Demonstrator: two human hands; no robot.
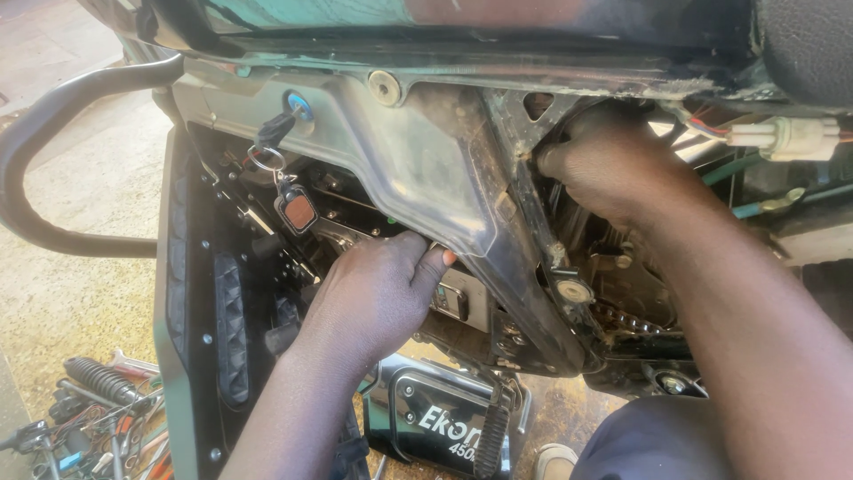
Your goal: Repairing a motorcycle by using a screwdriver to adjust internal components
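Observation:
A dusty grey side cover [418,151] of a motorcycle hangs on the black frame [520,240]. My left hand [378,289] grips its lower edge, with the fingers curled under it and the thumb on the front. My right hand [604,164] reaches behind the frame tube at the cover's right edge, and its fingertips are hidden. A key [275,129] with a ring and a brown fob [298,212] sits in the lock at the cover's upper left.
A black grab rail [53,133] curves at the left. Loose tools and a shock spring [98,413] lie on the concrete floor at lower left. A white wire connector [791,138] hangs at upper right. A drive chain [631,322] and a footpeg [491,436] sit below.

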